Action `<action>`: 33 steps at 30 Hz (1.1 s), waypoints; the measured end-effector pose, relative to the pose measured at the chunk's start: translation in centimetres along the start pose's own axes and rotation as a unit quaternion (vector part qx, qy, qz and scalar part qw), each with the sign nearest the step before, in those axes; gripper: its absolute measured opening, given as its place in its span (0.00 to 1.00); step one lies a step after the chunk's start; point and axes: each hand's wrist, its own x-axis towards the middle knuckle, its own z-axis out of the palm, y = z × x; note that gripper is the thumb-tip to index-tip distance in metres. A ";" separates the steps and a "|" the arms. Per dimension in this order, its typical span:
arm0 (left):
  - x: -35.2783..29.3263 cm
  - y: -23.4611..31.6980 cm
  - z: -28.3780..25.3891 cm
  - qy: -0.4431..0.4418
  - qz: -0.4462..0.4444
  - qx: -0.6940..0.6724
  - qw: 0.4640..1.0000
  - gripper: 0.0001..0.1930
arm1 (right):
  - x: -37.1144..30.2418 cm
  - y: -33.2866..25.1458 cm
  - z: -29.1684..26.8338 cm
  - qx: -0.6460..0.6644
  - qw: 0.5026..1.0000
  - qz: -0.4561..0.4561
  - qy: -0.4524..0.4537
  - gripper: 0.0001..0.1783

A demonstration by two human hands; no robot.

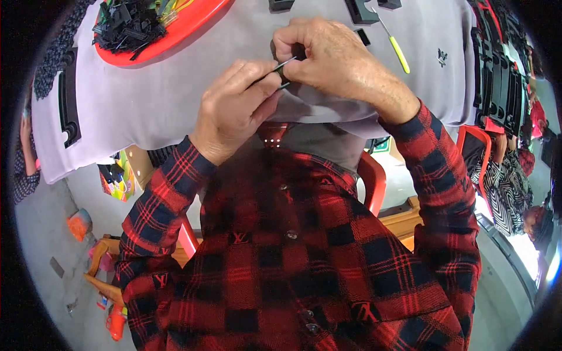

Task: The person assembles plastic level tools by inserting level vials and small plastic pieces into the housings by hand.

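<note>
Over the near part of the cloth-covered table, my left hand [237, 102] is closed, with a thin dark strip [285, 63] pinched between thumb and fingers. My right hand [336, 58] meets it from the right, its thumb and curled forefinger closed at the strip's other end. Fingers cover most of the strip, so its exact kind does not show. Just beyond my right hand lies a thin metal pick with a yellow-green handle [399, 54]. Close by are a small black rectangular piece [363, 37] and a black block [362, 11].
A red tray [170, 52] at the far left bears a heap of black plastic pieces [126, 28]. One long black part [69, 99] lies along the left edge; several similar ones [500, 82] line the right. Small black bits [442, 57] lie on the grey cloth [152, 105].
</note>
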 end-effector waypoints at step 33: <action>-1.0 0.1 0.0 0.071 0.008 0.046 0.996 0.12 | -5.7 -2.2 -0.2 0.039 0.980 0.135 0.144 0.13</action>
